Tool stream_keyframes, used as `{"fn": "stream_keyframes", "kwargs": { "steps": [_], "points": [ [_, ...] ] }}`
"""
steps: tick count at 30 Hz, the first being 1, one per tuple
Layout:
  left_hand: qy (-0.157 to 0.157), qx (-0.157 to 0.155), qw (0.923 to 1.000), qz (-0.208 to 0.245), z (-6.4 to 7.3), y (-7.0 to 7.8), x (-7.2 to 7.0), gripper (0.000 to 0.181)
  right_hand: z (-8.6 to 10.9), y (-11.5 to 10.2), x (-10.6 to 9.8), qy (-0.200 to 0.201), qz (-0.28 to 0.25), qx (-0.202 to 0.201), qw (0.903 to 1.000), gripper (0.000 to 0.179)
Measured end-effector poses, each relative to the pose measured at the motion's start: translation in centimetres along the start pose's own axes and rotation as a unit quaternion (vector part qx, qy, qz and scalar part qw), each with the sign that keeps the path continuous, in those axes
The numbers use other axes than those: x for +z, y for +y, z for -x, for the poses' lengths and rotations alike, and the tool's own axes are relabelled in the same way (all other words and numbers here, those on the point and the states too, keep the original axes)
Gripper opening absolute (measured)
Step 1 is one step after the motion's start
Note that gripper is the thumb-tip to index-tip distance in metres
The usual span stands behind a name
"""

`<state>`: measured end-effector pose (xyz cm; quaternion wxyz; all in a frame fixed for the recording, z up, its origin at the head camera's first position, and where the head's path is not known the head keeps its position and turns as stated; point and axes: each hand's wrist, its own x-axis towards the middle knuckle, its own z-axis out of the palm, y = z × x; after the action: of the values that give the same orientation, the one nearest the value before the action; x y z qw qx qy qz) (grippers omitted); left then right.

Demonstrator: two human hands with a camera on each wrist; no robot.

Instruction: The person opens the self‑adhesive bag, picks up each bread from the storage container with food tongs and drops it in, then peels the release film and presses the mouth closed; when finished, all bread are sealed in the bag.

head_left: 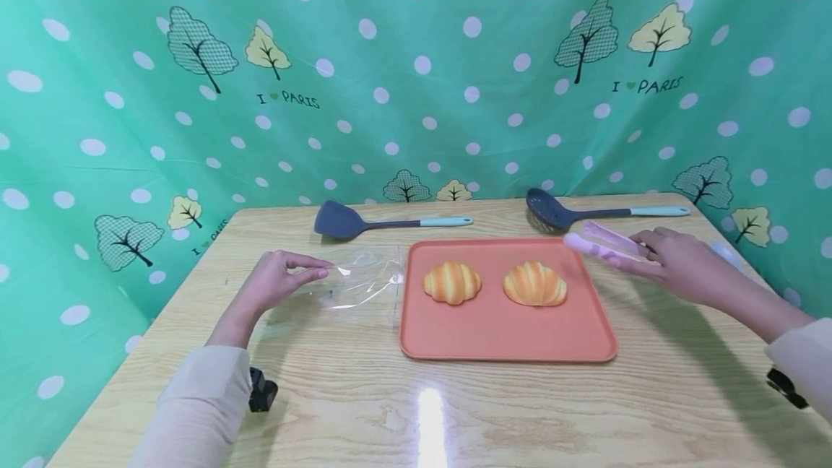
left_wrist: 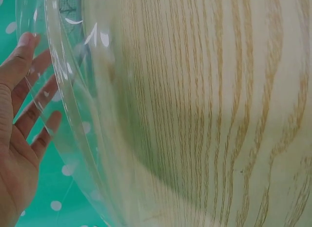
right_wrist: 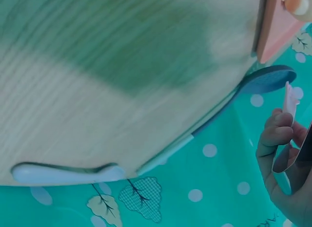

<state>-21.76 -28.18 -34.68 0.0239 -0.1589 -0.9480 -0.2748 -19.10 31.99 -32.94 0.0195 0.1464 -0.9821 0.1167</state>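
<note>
My left hand (head_left: 273, 280) pinches the edge of a clear plastic bag (head_left: 370, 282) between thumb and fingers, left of the tray. In the left wrist view the see-through film (left_wrist: 73, 100) arcs in front of the fingers. Pink tongs (head_left: 604, 243) are gripped in my right hand (head_left: 679, 262), with their tips over the tray's far right corner. On the coral tray (head_left: 507, 338) lie two croissants, a left croissant (head_left: 452, 282) and a right croissant (head_left: 535, 284), side by side. The right wrist view shows fingers around the tongs (right_wrist: 290, 103).
Behind the tray lie a dark spatula (head_left: 341, 221) with a pale blue handle and a perforated ladle (head_left: 551, 209) of the same colours. A whitish rounded object (right_wrist: 68, 173) rests by the right table edge. A green dotted cloth (head_left: 416, 107) hangs around the table.
</note>
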Motion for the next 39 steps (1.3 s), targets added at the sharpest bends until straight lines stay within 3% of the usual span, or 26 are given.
{"fn": "stream_keyframes", "kwargs": {
  "steps": [11, 20, 29, 39],
  "points": [
    [-0.004, -0.012, 0.9999, 0.009, 0.1, 0.0, 0.0, 0.021, 0.3, -2.2, -1.2, 0.009, 0.052, -0.031, 0.9981, 0.072],
    [-0.001, -0.014, 0.9998, 0.013, 0.2, 0.1, 0.0, 0.023, 0.0, -4.0, -2.0, 0.033, 0.097, -0.101, 0.9896, 0.068],
    [-0.004, -0.005, 0.9999, 0.011, 0.1, -0.2, 0.0, 0.024, -0.6, -4.8, -0.8, 0.007, 0.099, -0.148, 0.984, 0.062],
    [-0.003, -0.005, 0.9998, 0.019, 0.0, -0.3, 0.2, 0.022, -1.0, -4.8, 0.4, -0.004, 0.11, -0.163, 0.9804, 0.062]
  ]
}}
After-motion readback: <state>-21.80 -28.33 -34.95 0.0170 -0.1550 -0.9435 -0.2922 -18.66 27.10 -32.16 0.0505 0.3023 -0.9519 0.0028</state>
